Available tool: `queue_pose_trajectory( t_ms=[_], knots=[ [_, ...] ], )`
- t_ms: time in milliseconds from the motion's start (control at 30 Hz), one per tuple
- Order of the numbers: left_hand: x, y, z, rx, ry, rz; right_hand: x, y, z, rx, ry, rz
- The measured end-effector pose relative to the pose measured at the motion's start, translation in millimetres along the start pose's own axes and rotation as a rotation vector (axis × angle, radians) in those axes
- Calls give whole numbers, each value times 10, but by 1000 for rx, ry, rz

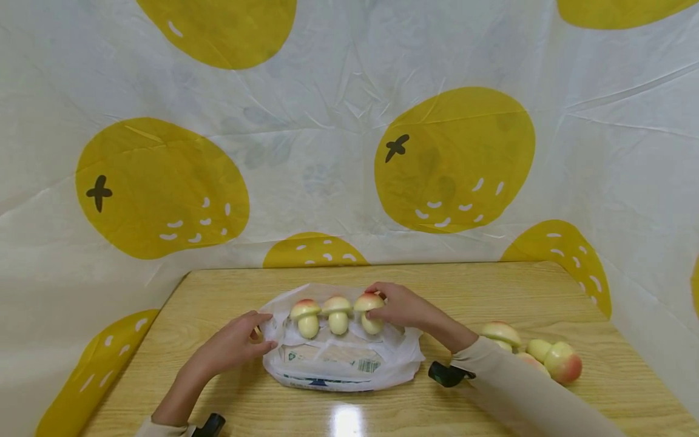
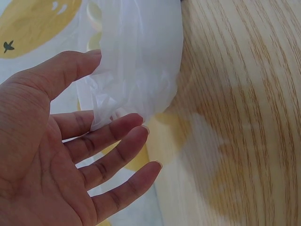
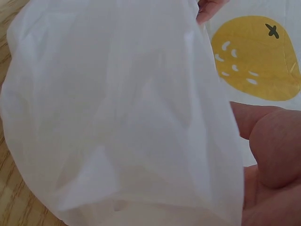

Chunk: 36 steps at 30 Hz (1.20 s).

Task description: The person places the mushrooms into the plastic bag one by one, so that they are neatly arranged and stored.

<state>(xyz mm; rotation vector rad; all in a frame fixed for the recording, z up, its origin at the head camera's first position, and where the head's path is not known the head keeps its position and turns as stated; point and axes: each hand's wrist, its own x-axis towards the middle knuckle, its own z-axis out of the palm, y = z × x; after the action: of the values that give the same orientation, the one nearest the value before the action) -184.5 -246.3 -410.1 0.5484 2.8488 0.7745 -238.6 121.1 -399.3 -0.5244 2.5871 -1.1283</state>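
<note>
A thin white plastic bag (image 1: 343,369) with printing lies on the table, its mouth spread toward the back. Three toy mushrooms sit in a row at that mouth: a left one (image 1: 307,318), a middle one (image 1: 338,314) and a right one (image 1: 371,325). My right hand (image 1: 405,311) grips the right mushroom, thumb on its near side and fingers over the cap. At the bag's left edge, my left hand (image 1: 232,341) touches the plastic with thumb and index finger spread apart. Its other fingers (image 2: 117,188) extend loosely. Bag film hides the right hand's fingertips in the right wrist view.
More toy mushrooms (image 1: 563,363) lie in a group on the right of the wooden table (image 1: 240,406), partly behind the right forearm. A white cloth (image 1: 311,170) with yellow fruit prints hangs behind the table and at its sides.
</note>
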Motion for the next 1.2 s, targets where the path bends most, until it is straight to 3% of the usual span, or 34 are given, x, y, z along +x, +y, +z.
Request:
queue_pose_trajectory(
  t_ms=[400, 967, 1200],
  knots=[
    [2, 31, -9, 14, 0, -1, 67, 41, 60, -74, 49, 7],
    [5, 6, -8, 19, 0, 8, 74, 53, 110, -105, 38, 2],
    [2, 16, -12, 21, -5, 2, 111, 93, 119, -143, 25, -65]
  ],
)
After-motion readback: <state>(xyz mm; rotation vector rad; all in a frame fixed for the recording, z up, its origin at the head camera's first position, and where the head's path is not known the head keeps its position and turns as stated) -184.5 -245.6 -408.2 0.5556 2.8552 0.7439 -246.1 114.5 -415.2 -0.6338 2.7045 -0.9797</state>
